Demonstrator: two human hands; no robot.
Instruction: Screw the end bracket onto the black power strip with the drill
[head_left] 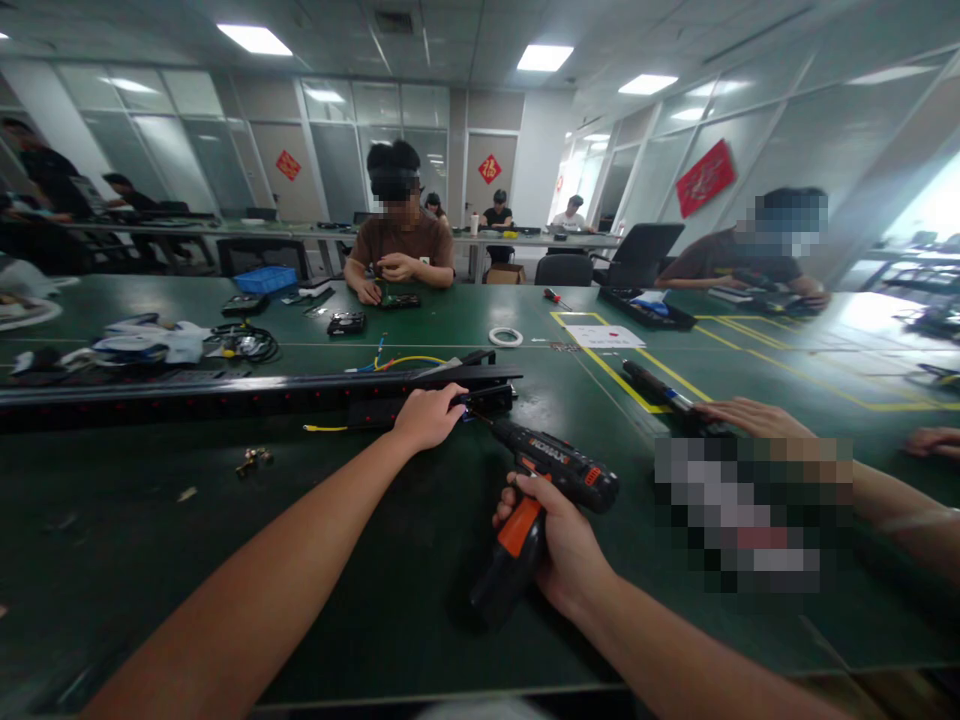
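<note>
A long black metal rail [247, 398] with small red marks along its side lies across the left of the green table. My left hand [429, 415] is closed over an end piece at its right end; the fingertips are partly hidden. A black and orange cordless drill [559, 460] is gripped by the handle in my right hand [559, 535]. The drill's bit points left at the rail's end, close to my left fingers; whether it touches a screw cannot be made out. Yellow wires [326, 428] stick out beside the rail.
Small brass-coloured parts [253, 460] lie in front of the rail. A tape roll [506, 338], a blue basket [266, 280] and coiled cables [255, 343] are behind it. On the right, a co-worker's hand [757, 418] rests by a black tool. Another person [401, 245] sits opposite.
</note>
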